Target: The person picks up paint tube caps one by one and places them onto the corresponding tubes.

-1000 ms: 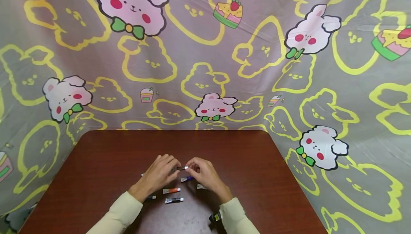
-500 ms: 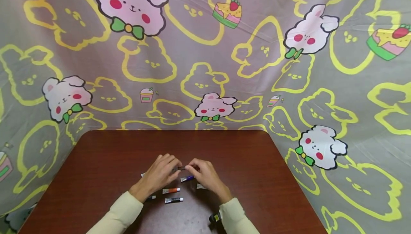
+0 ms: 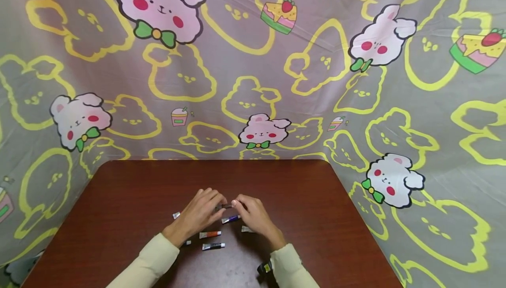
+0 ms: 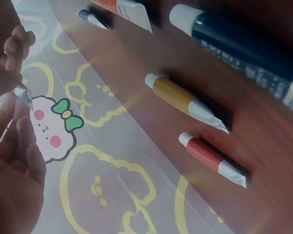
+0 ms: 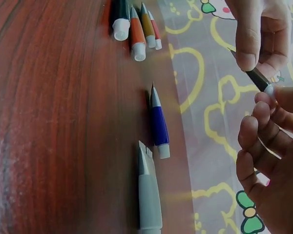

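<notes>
A small dark paint tube (image 3: 226, 206) with a white cap is held above the table between both hands. My left hand (image 3: 200, 212) pinches its body near the crimped silver end, as the right wrist view shows. My right hand (image 3: 254, 214) pinches the cap end (image 5: 269, 90) between thumb and fingertips, hiding most of the cap. Just below the hands lies a blue paint tube (image 3: 231, 219). A white-grey tube (image 3: 247, 229) is partly covered by my right hand. An orange tube (image 3: 210, 234) and a black tube (image 3: 213, 246) lie nearer me.
Left of the hands, a yellow tube (image 4: 173, 95), a red tube (image 4: 205, 151) and a dark teal tube (image 4: 239, 46) lie on the brown table (image 3: 308, 217). A small black object (image 3: 265, 268) is by the right sleeve. Patterned cloth (image 3: 253, 59) hangs behind the table.
The white cap, visible a second ago between the hands, is now covered by my right fingers, which have shifted around it. My left hand has moved slightly right.
</notes>
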Action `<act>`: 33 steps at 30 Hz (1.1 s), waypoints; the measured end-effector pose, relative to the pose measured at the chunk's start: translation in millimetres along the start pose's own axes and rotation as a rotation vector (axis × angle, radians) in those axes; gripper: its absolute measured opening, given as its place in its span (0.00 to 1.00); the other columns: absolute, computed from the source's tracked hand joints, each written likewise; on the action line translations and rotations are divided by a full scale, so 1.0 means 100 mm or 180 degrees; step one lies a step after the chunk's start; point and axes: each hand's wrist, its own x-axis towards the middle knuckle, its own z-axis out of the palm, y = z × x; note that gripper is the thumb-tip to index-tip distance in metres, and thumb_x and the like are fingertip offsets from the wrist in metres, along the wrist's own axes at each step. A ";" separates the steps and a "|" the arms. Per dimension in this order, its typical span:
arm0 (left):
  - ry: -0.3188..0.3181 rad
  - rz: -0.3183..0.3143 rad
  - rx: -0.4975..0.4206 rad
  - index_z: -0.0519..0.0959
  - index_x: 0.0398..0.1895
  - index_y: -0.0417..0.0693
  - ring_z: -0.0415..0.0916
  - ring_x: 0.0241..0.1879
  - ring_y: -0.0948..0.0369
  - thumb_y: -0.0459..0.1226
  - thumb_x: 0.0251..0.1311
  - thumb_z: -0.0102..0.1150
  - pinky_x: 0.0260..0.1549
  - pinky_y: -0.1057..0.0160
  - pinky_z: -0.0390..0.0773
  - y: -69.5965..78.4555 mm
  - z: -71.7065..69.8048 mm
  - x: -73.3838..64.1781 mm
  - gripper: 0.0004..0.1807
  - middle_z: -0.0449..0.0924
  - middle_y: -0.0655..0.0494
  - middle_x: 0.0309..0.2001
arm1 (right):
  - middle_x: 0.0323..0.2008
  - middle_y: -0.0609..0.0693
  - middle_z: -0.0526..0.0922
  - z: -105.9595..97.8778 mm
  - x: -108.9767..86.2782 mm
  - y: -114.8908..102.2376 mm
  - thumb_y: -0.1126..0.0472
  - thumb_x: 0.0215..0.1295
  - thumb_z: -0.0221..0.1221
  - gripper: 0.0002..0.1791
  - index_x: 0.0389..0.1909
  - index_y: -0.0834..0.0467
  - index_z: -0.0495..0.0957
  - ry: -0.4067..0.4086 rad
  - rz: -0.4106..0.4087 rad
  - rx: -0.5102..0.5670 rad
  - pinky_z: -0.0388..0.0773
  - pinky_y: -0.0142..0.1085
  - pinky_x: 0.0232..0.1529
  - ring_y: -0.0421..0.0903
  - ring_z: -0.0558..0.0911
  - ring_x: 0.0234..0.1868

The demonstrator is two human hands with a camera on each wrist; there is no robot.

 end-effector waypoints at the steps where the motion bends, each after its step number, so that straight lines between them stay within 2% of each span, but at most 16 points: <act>1: -0.0009 0.0000 0.0000 0.84 0.42 0.52 0.76 0.39 0.63 0.37 0.56 0.82 0.38 0.62 0.70 0.00 0.01 0.01 0.15 0.84 0.62 0.38 | 0.25 0.40 0.74 -0.01 -0.01 0.00 0.56 0.83 0.58 0.16 0.32 0.56 0.82 0.0026 0.0068 0.0009 0.69 0.28 0.33 0.32 0.71 0.28; 7: -0.0010 0.0013 0.0009 0.85 0.42 0.52 0.78 0.39 0.62 0.38 0.55 0.83 0.38 0.60 0.71 -0.03 0.07 0.01 0.15 0.85 0.61 0.38 | 0.26 0.39 0.82 -0.04 -0.07 0.04 0.52 0.79 0.65 0.12 0.33 0.50 0.85 0.0208 0.0351 0.0057 0.76 0.29 0.34 0.35 0.78 0.29; 11: 0.0012 0.0009 0.0067 0.85 0.41 0.52 0.78 0.39 0.61 0.37 0.54 0.83 0.37 0.60 0.69 -0.07 0.12 0.01 0.15 0.85 0.61 0.38 | 0.28 0.42 0.86 -0.07 -0.10 0.08 0.55 0.76 0.67 0.09 0.33 0.51 0.86 0.0291 0.0371 0.0021 0.81 0.35 0.34 0.37 0.80 0.30; 14: -0.0002 -0.0013 0.0130 0.86 0.41 0.52 0.78 0.39 0.60 0.37 0.53 0.83 0.37 0.60 0.69 -0.11 0.15 0.02 0.15 0.85 0.60 0.37 | 0.29 0.42 0.86 -0.10 -0.13 0.11 0.58 0.74 0.68 0.07 0.33 0.50 0.86 0.0336 0.0378 -0.0066 0.82 0.35 0.36 0.34 0.79 0.31; 20: -0.0169 -0.0154 0.0315 0.85 0.39 0.52 0.79 0.39 0.57 0.37 0.53 0.84 0.37 0.57 0.69 -0.18 0.24 0.05 0.15 0.85 0.59 0.37 | 0.29 0.40 0.86 -0.17 -0.19 0.17 0.58 0.73 0.69 0.06 0.34 0.49 0.86 0.0323 0.0514 -0.0100 0.76 0.29 0.37 0.33 0.78 0.31; 27: -0.0313 -0.0271 0.0364 0.85 0.38 0.52 0.79 0.38 0.56 0.37 0.53 0.84 0.36 0.56 0.69 -0.24 0.37 0.12 0.14 0.85 0.58 0.36 | 0.28 0.39 0.85 -0.26 -0.26 0.25 0.58 0.72 0.69 0.07 0.32 0.48 0.86 0.0374 0.0613 -0.0140 0.77 0.29 0.37 0.32 0.77 0.31; 33: -0.0489 -0.0453 0.0411 0.85 0.37 0.53 0.79 0.38 0.54 0.37 0.55 0.83 0.37 0.54 0.70 -0.29 0.45 0.12 0.12 0.86 0.58 0.35 | 0.29 0.39 0.86 -0.31 -0.29 0.29 0.57 0.73 0.68 0.06 0.33 0.49 0.86 0.0382 0.0648 -0.0164 0.77 0.30 0.37 0.32 0.78 0.31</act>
